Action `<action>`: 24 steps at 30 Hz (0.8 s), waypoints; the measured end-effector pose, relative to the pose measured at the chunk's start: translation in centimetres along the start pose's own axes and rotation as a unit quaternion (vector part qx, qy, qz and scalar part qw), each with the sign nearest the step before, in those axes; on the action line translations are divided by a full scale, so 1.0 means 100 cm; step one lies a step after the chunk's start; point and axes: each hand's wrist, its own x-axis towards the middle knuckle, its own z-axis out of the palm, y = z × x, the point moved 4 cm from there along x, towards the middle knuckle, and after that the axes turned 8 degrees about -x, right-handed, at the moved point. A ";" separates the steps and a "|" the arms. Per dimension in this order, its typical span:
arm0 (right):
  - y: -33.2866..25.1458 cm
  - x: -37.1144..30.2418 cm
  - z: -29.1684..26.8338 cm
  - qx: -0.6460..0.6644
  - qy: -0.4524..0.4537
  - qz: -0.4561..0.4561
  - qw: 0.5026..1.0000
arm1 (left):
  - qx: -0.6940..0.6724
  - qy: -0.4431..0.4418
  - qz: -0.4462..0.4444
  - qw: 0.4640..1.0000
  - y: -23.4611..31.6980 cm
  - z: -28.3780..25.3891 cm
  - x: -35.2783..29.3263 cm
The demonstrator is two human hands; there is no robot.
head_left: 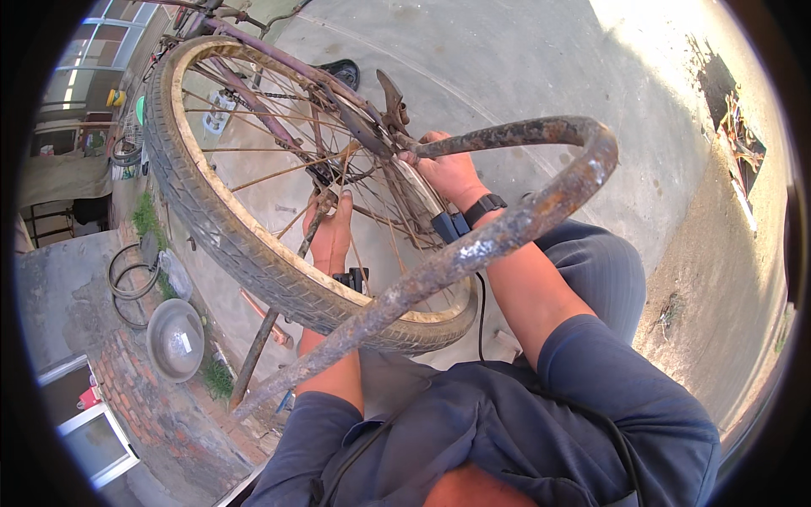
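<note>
Bends over a rusty bent pipe point(498, 228), with a tilted bicycle wheel point(224, 253) just beyond. Sets the left hand point(331, 232), half curled, against a rod point(258, 351) beside the hub, its hold too hidden to tell. Curls the right hand point(448, 175) at the pipe's far end, grip likewise unclear.

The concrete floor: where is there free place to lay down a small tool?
The widest bare concrete shows, in the picture, above the bent rusty tube, between the right hand and the debris at far right. Crowded: around the wheel and left hand; beside the silver basin.
</note>
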 end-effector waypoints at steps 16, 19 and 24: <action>0.007 -0.016 -0.004 -0.043 0.038 -0.039 0.998 | 0.110 0.029 0.095 0.989 0.014 -0.003 -0.007; -0.002 -0.017 -0.005 -0.070 0.018 -0.044 0.996 | 0.104 0.032 0.074 0.991 0.011 -0.004 -0.006; -0.003 -0.013 -0.005 -0.177 -0.022 -0.041 0.983 | 0.100 0.024 0.059 0.993 0.006 -0.006 -0.003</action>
